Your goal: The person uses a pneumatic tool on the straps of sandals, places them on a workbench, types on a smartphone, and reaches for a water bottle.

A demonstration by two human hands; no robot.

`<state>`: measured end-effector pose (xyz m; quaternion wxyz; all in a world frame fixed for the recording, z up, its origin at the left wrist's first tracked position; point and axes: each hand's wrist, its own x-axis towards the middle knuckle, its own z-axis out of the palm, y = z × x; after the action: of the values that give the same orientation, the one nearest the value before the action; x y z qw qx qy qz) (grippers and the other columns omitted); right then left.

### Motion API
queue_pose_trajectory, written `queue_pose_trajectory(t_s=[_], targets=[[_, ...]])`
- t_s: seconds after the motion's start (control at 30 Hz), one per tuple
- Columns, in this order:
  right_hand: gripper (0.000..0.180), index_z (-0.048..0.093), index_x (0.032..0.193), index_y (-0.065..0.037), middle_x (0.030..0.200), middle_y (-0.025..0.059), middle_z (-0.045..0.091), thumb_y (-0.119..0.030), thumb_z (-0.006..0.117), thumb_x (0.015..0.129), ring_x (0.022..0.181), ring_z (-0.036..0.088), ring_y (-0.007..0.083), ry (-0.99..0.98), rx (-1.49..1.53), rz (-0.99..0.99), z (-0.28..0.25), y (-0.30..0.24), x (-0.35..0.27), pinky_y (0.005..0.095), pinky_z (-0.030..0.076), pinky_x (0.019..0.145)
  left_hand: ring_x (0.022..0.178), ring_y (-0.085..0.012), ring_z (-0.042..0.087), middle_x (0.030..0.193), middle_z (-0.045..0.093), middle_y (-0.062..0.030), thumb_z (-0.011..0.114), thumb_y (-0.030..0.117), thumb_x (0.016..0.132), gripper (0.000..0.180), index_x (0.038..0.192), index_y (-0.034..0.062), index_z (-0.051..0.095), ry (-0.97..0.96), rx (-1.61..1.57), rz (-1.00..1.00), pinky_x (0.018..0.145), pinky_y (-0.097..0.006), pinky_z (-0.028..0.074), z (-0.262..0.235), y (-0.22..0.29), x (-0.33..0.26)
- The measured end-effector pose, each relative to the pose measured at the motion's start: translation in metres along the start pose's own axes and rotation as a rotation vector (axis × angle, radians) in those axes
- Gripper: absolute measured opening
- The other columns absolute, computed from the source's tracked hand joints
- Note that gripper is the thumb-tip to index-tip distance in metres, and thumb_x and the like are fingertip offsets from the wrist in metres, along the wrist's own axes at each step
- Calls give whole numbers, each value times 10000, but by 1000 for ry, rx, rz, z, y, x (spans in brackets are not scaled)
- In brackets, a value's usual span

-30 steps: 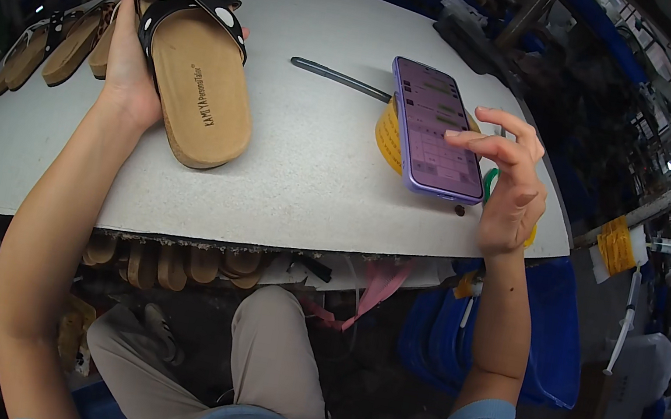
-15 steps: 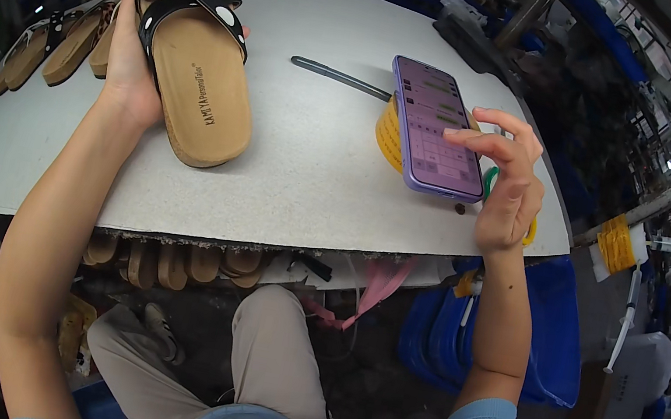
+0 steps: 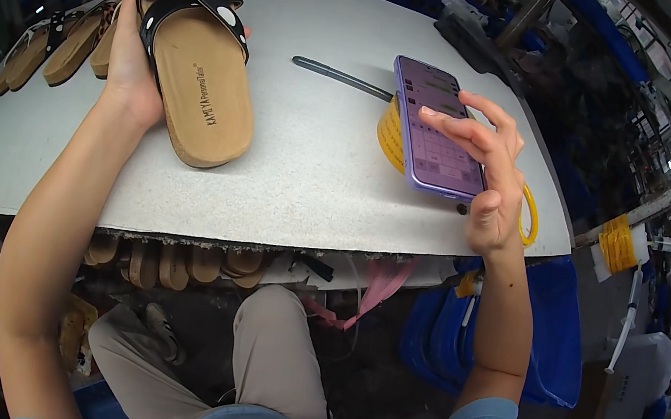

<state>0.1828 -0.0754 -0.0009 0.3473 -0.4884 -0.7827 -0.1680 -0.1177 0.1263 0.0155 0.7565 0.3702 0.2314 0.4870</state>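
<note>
The person's left hand point(image 3: 134, 78) is partly curled around a sandal with a tan footbed and crossed black straps with white dots point(image 3: 204, 90), thumb along its left edge and fingertips showing past its right edge; the rest of the fingers are hidden behind it. The sandal is held tilted over the left part of the surface, its footbed facing the person. The right hand point(image 3: 494, 161) is loosely open with nothing in its grasp, its fingers stretched over the screen of a smartphone in a purple case point(image 3: 445, 175); whether a fingertip touches the glass cannot be told.

The phone is tilted up toward the person, a yellow roll of tape point(image 3: 389, 137) just behind its left edge. A slim dark pen-like rod point(image 3: 340, 76) lies to the left of the phone, and a thin yellow ring point(image 3: 532, 220) is beside the right wrist. All lie on a broad white surface point(image 3: 305, 178).

Farther out, several tan-soled sandals point(image 3: 68, 58) are at the surface's left edge. Below the front edge are tan soles in a row point(image 3: 175, 267), a pink strip point(image 3: 385, 284) and blue plastic bins point(image 3: 554, 335).
</note>
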Motion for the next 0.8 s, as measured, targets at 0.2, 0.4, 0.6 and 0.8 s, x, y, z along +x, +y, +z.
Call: queue_pose_trajectory(t_s=[0.2, 0.4, 0.6, 0.8], targets=[[850, 639, 1308, -32, 1284, 76, 740, -749, 280, 1027, 1390, 483, 368, -1, 8, 9, 0, 1, 0, 486, 265, 1138, 1284, -410, 604, 1442, 573, -217, 186, 785, 1011, 959, 1581, 38, 379, -2, -6, -1, 1053, -539, 536, 0, 0, 0], [880, 628, 1313, -34, 1294, 79, 736, -785, 289, 1003, 1411, 455, 372, -94, 16, -9, -3, -1, 3, 506, 247, 1146, 1295, -408, 598, 1450, 568, -215, 186, 784, 1011, 957, 1588, 41, 368, -8, 3, -3, 1059, -535, 535, 0, 1, -1], [883, 621, 1327, -55, 1298, 71, 734, -795, 271, 999, 1404, 458, 377, 23, 41, 12, -1, 2, -1, 500, 226, 1155, 1296, -408, 598, 1447, 571, -210, 179, 782, 1012, 959, 1582, 37, 378, -2, 2, 4, 1064, -534, 533, 2, 0, 0], [883, 617, 1326, -60, 1284, 63, 743, -797, 253, 1002, 1386, 470, 371, -11, 12, 9, 0, -1, 2, 499, 223, 1153, 1287, -410, 603, 1437, 577, -215, 171, 780, 1014, 961, 1577, 31, 384, -3, 8, 1, 1062, -534, 534, 1, 1, 0]])
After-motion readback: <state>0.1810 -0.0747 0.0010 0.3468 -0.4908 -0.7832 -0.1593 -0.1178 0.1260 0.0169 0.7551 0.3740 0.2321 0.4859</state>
